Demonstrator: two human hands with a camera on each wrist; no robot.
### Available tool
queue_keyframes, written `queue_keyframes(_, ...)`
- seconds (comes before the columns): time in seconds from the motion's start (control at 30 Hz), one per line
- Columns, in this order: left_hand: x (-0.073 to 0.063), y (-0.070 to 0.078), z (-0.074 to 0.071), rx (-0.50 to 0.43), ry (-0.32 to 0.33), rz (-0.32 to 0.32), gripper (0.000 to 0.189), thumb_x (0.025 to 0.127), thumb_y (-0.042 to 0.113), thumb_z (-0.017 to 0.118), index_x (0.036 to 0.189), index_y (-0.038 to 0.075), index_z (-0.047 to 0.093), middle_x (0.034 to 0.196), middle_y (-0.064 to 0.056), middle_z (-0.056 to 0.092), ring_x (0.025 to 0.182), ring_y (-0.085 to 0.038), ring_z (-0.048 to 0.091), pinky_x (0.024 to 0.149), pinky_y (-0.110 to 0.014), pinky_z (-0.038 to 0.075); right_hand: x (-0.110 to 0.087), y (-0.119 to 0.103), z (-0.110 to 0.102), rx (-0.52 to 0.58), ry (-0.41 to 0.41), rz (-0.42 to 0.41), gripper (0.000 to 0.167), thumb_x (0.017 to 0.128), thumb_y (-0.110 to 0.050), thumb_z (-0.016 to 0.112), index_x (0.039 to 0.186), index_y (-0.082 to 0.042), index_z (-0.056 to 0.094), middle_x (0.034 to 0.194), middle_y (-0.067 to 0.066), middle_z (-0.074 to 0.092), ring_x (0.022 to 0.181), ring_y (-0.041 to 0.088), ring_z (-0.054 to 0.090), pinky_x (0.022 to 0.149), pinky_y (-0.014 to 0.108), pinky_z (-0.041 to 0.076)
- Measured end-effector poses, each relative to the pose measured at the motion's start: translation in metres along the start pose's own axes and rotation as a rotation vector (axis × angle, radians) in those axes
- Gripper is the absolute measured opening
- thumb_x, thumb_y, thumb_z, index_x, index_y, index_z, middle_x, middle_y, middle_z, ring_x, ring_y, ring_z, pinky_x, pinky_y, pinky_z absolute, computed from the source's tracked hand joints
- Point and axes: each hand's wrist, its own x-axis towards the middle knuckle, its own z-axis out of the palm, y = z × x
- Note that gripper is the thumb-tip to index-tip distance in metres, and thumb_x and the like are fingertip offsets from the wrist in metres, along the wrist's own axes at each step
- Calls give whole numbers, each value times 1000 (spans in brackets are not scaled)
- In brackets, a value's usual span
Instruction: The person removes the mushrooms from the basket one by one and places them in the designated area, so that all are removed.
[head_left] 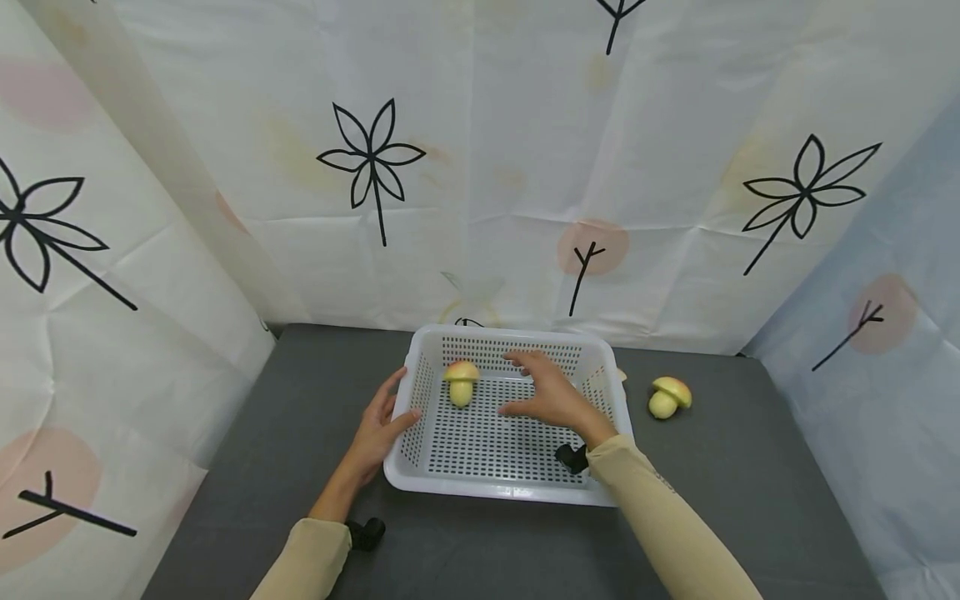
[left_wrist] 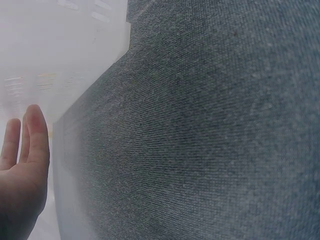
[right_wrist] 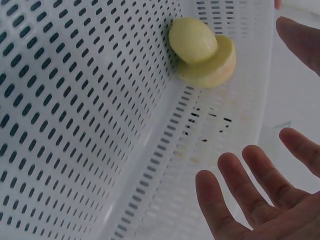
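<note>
A white perforated plastic basket (head_left: 480, 483) stands on the dark grey table. Inside it, left of centre toward the back, lies a yellow toy mushroom (head_left: 461, 383) with a reddish cap; the right wrist view shows its pale stem and cap (right_wrist: 205, 55) against the basket wall. My left hand (head_left: 372, 437) rests at the basket's left side, thumb over the rim and straight fingers along the outside. Over the basket's right half hovers my right hand (head_left: 551, 396), fingers spread apart and holding nothing, to the right of the mushroom.
To the right of the basket, a second toy mushroom (head_left: 670, 397) lies on the table (head_left: 720, 483). A small pale thing (head_left: 622, 375) peeks out behind the basket's right rim, mostly hidden. White patterned cloth (head_left: 487, 167) hangs at the back and both sides.
</note>
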Motion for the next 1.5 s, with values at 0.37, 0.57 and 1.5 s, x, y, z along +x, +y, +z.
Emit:
queue_keyframes(0.37,2,-2,-1,7,10,-13,77,99,9,66,161,30,26,143,-25,50,119,-47,59,85,-55,55,15,-8,20,37,-32,24,91,77,-29,91,153,-16,45,143,16,50,123,34,54,94,50,50)
queue_keyframes(0.57,2,-2,-1,16,13,-20,76,99,9,66,160,31,26,143,-25,50,119,-47,60,85,-55,55,23,-8,29,40,-41,44,94,75,-29,92,154,-17,43,142,14,51,123,33,54,95,49,50)
queue_keyframes(1.5,1,0,1,8,10,-8,76,99,5,64,161,28,24,144,-27,49,121,-50,57,85,-54,56,47,0,61,101,-21,77,97,74,-24,93,156,-22,41,155,20,39,125,36,55,99,54,48)
